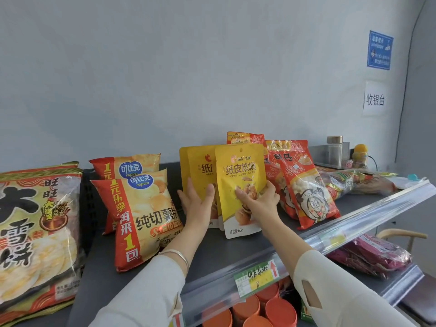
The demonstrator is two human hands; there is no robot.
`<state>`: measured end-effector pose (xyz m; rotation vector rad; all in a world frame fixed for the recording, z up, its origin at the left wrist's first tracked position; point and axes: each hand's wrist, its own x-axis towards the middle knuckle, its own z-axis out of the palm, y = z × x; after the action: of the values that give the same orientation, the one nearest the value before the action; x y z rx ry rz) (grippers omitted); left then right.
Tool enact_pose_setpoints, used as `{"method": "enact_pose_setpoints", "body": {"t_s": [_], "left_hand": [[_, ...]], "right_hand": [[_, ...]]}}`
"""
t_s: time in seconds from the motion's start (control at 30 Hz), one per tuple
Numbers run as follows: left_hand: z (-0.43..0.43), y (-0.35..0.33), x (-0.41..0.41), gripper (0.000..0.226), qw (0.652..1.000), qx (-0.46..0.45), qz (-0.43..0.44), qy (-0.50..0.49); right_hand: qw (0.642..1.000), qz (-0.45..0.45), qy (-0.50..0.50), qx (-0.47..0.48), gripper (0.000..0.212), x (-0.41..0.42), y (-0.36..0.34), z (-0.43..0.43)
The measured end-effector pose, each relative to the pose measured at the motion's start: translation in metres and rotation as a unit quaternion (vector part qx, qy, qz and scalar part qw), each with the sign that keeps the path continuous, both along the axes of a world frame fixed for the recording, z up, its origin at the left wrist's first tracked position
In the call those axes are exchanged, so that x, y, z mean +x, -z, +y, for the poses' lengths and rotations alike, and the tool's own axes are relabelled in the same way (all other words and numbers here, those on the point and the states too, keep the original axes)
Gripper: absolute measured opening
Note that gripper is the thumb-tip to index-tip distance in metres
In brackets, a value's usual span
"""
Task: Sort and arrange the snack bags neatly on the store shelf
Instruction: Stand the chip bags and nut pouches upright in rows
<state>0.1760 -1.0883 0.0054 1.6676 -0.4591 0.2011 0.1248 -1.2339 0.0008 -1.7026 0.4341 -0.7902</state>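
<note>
Two yellow walnut pouches stand upright side by side on the dark shelf. My right hand grips the front yellow pouch by its right edge and front. My left hand lies flat against the rear yellow pouch, fingers spread, at its lower left. To the left stand two orange potato chip bags, one behind the other. A large rice cracker bag leans at the far left. Red snack bags lean to the right of the pouches.
A clear price rail with a green and yellow label runs along the shelf's front edge. Orange cups and purple bags sit on the lower shelf. A jar and wrapped packs lie at the far right. Wall signs hang at upper right.
</note>
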Motion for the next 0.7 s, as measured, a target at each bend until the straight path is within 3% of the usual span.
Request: {"method": "enact_pose_setpoints", "body": {"t_s": [0.07, 0.2, 0.3, 0.5, 0.7], "left_hand": [[0.002, 0.002, 0.007, 0.075, 0.999, 0.010, 0.015, -0.034], [-0.002, 0.002, 0.015, 0.091, 0.999, -0.004, 0.046, -0.020], [-0.006, 0.003, 0.017, 0.068, 0.996, 0.029, 0.045, -0.071], [-0.012, 0.003, 0.017, 0.051, 0.990, 0.072, 0.036, -0.112], [-0.026, 0.002, 0.019, 0.038, 0.980, 0.071, 0.045, -0.180]], "right_hand": [[1.000, -0.008, -0.012, 0.003, 0.112, 0.002, 0.001, -0.002], [0.999, -0.024, -0.035, 0.004, 0.111, 0.003, 0.003, -0.009], [0.997, -0.041, -0.065, 0.013, 0.112, 0.006, 0.003, -0.014], [0.986, -0.054, -0.146, 0.061, 0.090, 0.006, -0.001, -0.028], [0.986, -0.059, -0.150, 0.052, 0.075, 0.010, 0.001, -0.032]]}}
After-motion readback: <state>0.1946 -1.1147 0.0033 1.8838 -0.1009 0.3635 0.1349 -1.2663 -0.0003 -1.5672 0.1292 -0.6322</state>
